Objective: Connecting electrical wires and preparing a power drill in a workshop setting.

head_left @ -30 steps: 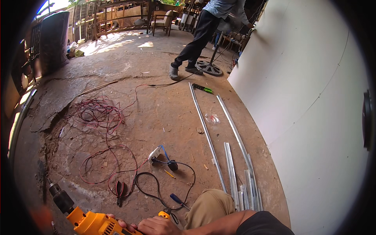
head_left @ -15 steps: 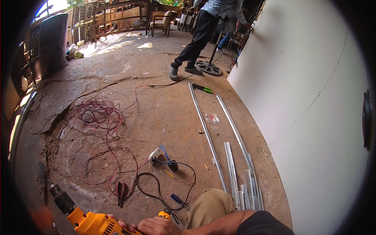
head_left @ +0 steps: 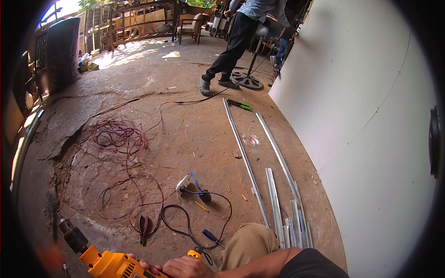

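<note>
A yellow power drill (head_left: 118, 265) with a black chuck lies across the lower left of the view, its bit pointing up and left. My left hand (head_left: 147, 266) is closed around the drill's body; only some of its fingers show. Around the rear end of the drill my right hand (head_left: 189, 267) is closed, with its forearm coming in from the right across my bent knee. A yellow piece on a black cord (head_left: 194, 254) lies just beyond my right hand. On the floor close by are red-and-black pliers (head_left: 143, 228) and a blue-handled screwdriver (head_left: 210, 235).
A white socket box (head_left: 183, 184) with a black plug (head_left: 204, 196) joins a tangled red-black wire (head_left: 118, 135). Metal profiles (head_left: 273, 199) lie at the right beside a large white panel (head_left: 371, 116). Green-black tool (head_left: 241, 105) lies farther off. A person (head_left: 236, 41) stands by a fan base (head_left: 247, 80).
My hands and the drill have stayed in place. In the background, a person in blue jeans has shifted to the right, and the nearer standing person's arm has moved slightly.
</note>
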Available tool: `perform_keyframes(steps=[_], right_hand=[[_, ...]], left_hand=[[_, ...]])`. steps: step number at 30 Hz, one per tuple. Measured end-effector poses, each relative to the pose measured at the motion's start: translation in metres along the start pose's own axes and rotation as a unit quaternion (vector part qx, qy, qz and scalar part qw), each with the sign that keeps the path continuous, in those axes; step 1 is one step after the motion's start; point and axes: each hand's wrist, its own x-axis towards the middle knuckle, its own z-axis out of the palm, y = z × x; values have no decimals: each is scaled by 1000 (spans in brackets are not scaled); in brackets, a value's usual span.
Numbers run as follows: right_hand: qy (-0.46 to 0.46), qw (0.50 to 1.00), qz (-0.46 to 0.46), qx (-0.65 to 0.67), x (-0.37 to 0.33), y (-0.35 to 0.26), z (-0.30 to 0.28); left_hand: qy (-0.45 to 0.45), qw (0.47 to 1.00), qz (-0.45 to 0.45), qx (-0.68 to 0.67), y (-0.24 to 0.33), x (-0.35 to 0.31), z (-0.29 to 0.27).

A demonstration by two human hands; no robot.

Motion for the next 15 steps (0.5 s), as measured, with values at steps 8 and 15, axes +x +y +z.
perform_keyframes(steps=[8,15], right_hand=[[1,1000,-1,-2,-1,1,3],[2,1000,-1,-4,1,0,-1]], left_hand=[[-2,1000,0,-4,0,1,-2],[-4,1000,0,-7,-1,2,0]])
